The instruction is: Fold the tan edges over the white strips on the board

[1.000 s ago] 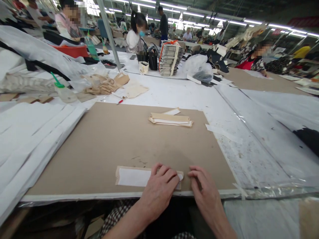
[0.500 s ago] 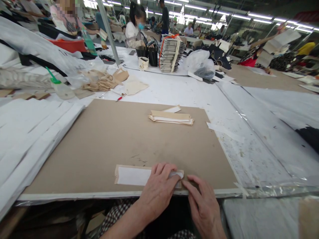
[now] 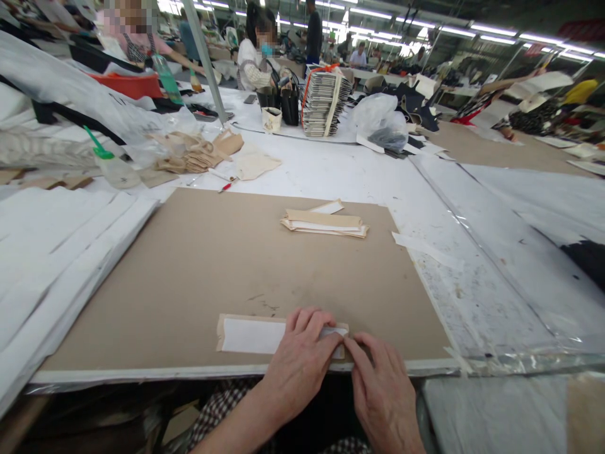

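Right hand (image 3: 384, 394) has closed in beside left hand (image 3: 300, 366), at the end of a beige-edged white strip (image 3: 250, 335).

Strip lies flat at 12 o'clock, just inside the near edge of the kraft board (image 3: 189, 277), its right end under left fingers (image 3: 314, 323); right fingertips (image 3: 352, 343) touch that end's lower corner. Cannot tell whether either grip is pinching it or only resting there. Farther out on the board, at 12 o'clock, a stack of beige strips (image 3: 324, 222); at 1 o'clock, a loose white paper slip (image 3: 425, 249) across the board's edge. Beyond, on the white-covered bench (image 3: 302, 161): red-handled tool (image 3: 227, 186) and tan cut pieces (image 3: 196, 154) at 11 o'clock, strapped bundle (image 3: 325, 101) at 12, plastic bag (image 3: 378, 123) at 1. Co-worker (image 3: 253, 69) seated past them.
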`<action>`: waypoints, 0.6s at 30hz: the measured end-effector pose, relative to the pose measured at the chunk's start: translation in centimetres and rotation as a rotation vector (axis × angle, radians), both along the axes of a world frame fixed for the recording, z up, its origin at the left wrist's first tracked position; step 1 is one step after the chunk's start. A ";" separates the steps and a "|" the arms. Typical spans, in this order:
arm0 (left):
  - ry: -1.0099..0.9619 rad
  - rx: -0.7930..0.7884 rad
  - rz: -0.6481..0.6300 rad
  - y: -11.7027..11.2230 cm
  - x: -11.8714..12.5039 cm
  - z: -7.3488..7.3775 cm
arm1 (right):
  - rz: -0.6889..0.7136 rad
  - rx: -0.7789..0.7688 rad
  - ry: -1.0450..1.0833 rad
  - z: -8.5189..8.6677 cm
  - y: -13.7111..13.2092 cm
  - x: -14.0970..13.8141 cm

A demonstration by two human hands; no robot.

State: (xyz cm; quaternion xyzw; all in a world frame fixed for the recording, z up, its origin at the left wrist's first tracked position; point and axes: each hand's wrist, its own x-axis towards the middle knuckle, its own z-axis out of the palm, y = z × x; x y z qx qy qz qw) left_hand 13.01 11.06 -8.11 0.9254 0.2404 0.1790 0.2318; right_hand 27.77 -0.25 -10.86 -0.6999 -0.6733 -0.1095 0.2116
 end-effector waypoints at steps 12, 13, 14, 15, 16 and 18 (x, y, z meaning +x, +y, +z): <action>0.037 -0.006 0.002 -0.1 0.2 0.6 | 0.003 -0.011 -0.064 0.3 0.2 -0.2; 0.038 0.000 -0.003 -0.1 0.2 0.6 | 0.002 -0.010 -0.069 0.2 0.2 -0.1; 0.039 0.005 -0.007 -0.1 0.2 0.5 | -0.002 -0.007 -0.071 0.1 0.1 -0.1; 0.041 0.010 -0.012 -0.1 0.1 0.5 | -0.003 -0.003 -0.066 0.0 0.0 0.0; 0.044 0.013 -0.015 0.0 0.1 0.4 | 0.003 0.003 -0.053 -0.2 0.0 0.0; 0.047 0.017 -0.019 0.0 0.1 0.3 | 0.011 0.025 0.019 -0.5 -0.2 0.2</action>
